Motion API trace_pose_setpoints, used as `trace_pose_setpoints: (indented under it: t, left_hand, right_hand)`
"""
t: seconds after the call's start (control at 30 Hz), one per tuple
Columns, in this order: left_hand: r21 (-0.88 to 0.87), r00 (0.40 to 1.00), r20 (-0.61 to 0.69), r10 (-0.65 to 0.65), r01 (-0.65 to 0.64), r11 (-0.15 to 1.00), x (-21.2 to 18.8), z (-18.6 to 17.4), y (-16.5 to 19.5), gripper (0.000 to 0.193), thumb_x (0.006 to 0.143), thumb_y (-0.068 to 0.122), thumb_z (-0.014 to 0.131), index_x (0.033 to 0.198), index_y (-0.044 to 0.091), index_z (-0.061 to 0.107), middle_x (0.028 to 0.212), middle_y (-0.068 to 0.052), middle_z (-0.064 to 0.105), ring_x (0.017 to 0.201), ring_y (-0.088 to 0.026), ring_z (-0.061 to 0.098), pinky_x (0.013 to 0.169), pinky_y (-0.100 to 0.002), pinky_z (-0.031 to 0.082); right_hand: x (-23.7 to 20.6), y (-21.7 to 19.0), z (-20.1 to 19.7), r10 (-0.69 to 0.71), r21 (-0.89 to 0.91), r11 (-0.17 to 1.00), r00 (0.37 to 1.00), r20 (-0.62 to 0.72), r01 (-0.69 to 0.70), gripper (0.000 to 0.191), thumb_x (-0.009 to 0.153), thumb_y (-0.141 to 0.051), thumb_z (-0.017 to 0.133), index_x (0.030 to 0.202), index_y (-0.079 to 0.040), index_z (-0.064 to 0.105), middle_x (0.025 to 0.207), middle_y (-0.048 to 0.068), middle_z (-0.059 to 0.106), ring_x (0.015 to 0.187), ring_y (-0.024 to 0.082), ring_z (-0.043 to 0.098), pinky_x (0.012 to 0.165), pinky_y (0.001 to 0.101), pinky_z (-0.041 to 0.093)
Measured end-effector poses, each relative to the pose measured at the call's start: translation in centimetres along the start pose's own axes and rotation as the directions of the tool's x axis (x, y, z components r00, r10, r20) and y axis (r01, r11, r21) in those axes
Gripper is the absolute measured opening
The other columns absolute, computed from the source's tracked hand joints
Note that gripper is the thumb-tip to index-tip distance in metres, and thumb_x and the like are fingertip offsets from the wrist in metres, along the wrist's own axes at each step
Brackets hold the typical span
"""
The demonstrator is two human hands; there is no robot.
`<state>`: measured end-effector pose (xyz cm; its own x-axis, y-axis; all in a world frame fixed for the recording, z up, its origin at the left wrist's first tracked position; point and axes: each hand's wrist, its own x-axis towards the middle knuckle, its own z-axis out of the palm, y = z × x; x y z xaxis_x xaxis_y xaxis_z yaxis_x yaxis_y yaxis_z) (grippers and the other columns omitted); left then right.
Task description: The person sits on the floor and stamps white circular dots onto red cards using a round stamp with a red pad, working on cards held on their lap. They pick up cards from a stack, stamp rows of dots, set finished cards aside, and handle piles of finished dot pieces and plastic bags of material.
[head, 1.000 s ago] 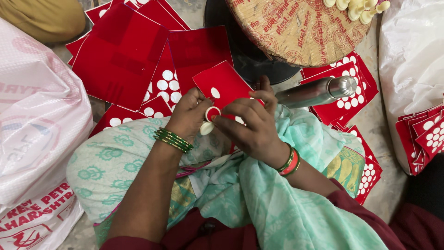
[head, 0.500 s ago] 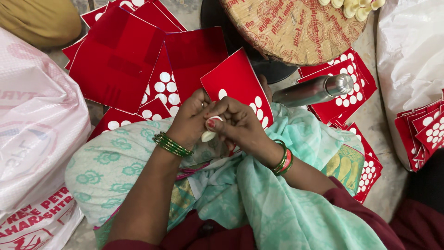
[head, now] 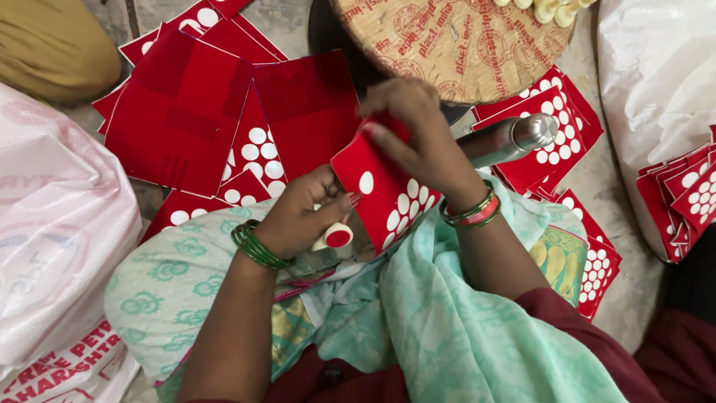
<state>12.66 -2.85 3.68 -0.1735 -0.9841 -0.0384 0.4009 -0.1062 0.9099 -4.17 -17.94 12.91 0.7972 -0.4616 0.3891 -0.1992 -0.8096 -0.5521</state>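
Note:
My right hand grips the far edge of a red sheet punched with white round holes, holding it tilted above my lap. My left hand steadies the sheet's near edge and holds a small white cylinder tipped with a red disc at its lower side. Green bangles circle my left wrist, green and red ones my right. A pale green patterned cloth covers my lap.
Red sheets, plain and punched, lie piled on the floor ahead and at the right. A steel bottle lies beside a round woven tray. White plastic sacks sit at left and right.
The right hand has lifted from beside the left hand to the sheet's far edge, raising and turning the sheet. The left hand now shows the red-tipped cylinder below it.

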Motion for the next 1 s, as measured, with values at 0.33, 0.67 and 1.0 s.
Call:
trace_pose_setpoints:
  t: [0.33, 0.67, 1.0]
  left_hand:
    - [0.197, 0.958, -0.286, -0.027, 0.086, 0.977, -0.4, -0.8, 1.3, 0.019, 0.101, 0.024, 0.065, 0.102, 0.005, 0.065, 0.078, 0.002, 0.067, 0.067, -0.003, 0.062, 0.061, -0.022, 0.049]
    - [0.129, 0.954, -0.301, 0.001, 0.040, 0.991, -0.3, -0.8, 1.2, 0.018, 0.097, 0.019, 0.068, 0.110, 0.006, 0.070, 0.079, 0.004, 0.067, 0.067, -0.001, 0.059, 0.060, -0.020, 0.048]
    - [0.248, 0.947, -0.319, 0.028, 0.055, 0.967, -0.4, -0.1, 1.9, 0.011, 0.094, 0.011, 0.070, 0.093, 0.002, 0.064, 0.078, -0.001, 0.067, 0.068, -0.004, 0.060, 0.059, -0.022, 0.048]
  right_hand:
    - [-0.9, 0.4, 1.7, 0.026, -0.109, 0.994, 1.000, -0.003, -0.026, 0.023, 0.096, -0.017, 0.080, 0.109, -0.009, 0.063, 0.118, 0.011, 0.057, 0.119, 0.027, 0.054, 0.110, 0.0407, 0.034]
    - [-4.1, -3.7, 3.5, 0.276, 0.154, 0.945, 0.956, 0.095, -0.288, 0.043, 0.080, -0.020, 0.089, 0.117, -0.008, 0.072, 0.099, 0.000, 0.070, 0.100, 0.013, 0.068, 0.126, 0.0511, -0.001]
    - [-6.1, -2.5, 5.3, 0.357, 0.303, 0.881, 0.931, 0.080, -0.364, 0.034, 0.082, -0.014, 0.088, 0.114, -0.009, 0.075, 0.093, -0.004, 0.073, 0.108, 0.008, 0.066, 0.129, 0.0460, -0.014]
